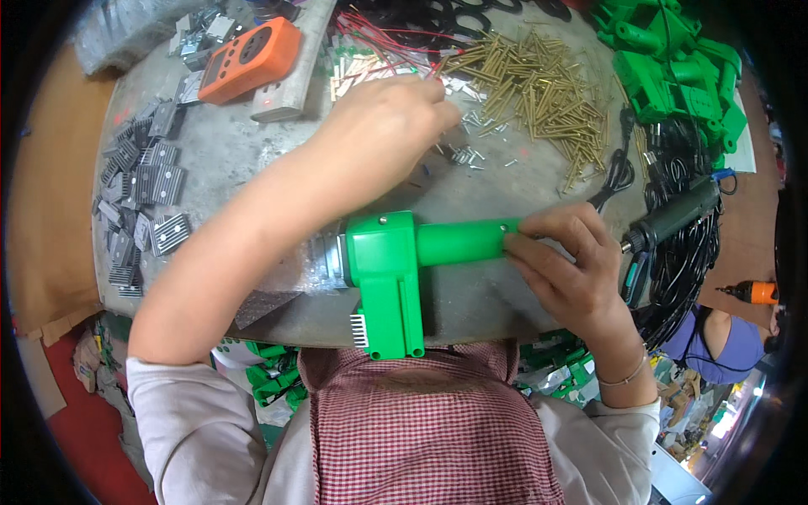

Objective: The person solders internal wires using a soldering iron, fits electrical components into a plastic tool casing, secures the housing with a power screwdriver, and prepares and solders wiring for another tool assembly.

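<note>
Along the left edge of the counter (pixel 488 307) lies a loose heap of grey finned metal blocks (pixel 160 183), some tipped on their sides. Toward the far left corner, an orange handheld meter (pixel 250 59) rests on a pale grey slab (pixel 290 93).

The left forearm crosses over the left part of the counter, and the left hand (pixel 404 126) is past the middle, toward the far edge. Its fingers are bent and partly hidden — I cannot tell whether they hold anything. Red wires (pixel 379 35) lie beyond it, and small silver screws (pixel 467 156) are scattered just to its right.

Nearer the body, at the middle of the near edge, is the green housing (pixel 387 286): its block reaches out past that edge, with a row of white prongs (pixel 359 331) on its left side, and its green tube (pixel 459 244) points right. Clear plastic wrap (pixel 316 268) shows at its left end. The right hand (pixel 572 261) pinches the tip of the tube between thumb and fingers.

Farther back spreads a pile of long brass screws (pixel 547 93). Toward the right edge lie a dark powered screwdriver (pixel 677 215) and coiled black cables (pixel 673 278) — green plastic parts (pixel 673 67) are stacked at the far right corner.
</note>
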`<state>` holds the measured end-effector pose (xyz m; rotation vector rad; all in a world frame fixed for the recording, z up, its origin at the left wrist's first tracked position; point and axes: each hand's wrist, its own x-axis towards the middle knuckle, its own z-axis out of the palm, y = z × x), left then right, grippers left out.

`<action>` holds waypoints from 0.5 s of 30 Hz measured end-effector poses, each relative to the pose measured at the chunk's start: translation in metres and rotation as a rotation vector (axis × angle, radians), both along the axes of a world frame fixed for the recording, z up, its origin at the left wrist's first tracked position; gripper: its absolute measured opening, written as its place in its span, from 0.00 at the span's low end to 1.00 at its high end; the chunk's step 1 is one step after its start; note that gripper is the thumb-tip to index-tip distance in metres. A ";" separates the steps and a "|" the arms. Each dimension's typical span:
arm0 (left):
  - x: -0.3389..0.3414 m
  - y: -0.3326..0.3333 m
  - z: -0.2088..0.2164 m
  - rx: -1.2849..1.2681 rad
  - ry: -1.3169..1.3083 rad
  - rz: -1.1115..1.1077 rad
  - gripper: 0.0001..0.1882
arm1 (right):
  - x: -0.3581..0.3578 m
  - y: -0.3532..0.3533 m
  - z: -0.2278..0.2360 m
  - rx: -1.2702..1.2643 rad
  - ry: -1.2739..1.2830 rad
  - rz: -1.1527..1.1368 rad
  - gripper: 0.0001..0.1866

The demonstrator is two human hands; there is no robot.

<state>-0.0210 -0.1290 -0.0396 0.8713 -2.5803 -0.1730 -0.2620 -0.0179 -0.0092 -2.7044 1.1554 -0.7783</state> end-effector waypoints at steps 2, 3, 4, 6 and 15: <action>-0.007 -0.014 -0.007 -0.024 -0.035 -0.028 0.09 | 0.000 0.000 -0.005 -0.048 0.018 0.016 0.15; -0.010 -0.017 -0.009 -0.051 -0.078 -0.050 0.08 | 0.000 -0.001 -0.006 -0.098 0.029 0.038 0.15; -0.011 -0.019 -0.010 -0.030 -0.045 -0.058 0.05 | -0.001 0.000 -0.006 -0.099 0.032 0.028 0.15; -0.008 -0.020 -0.009 -0.029 -0.047 -0.086 0.05 | -0.002 0.001 -0.005 -0.121 0.010 0.032 0.16; 0.015 0.042 0.057 0.355 0.255 -0.007 0.07 | -0.014 -0.082 -0.017 0.245 0.135 -0.003 0.04</action>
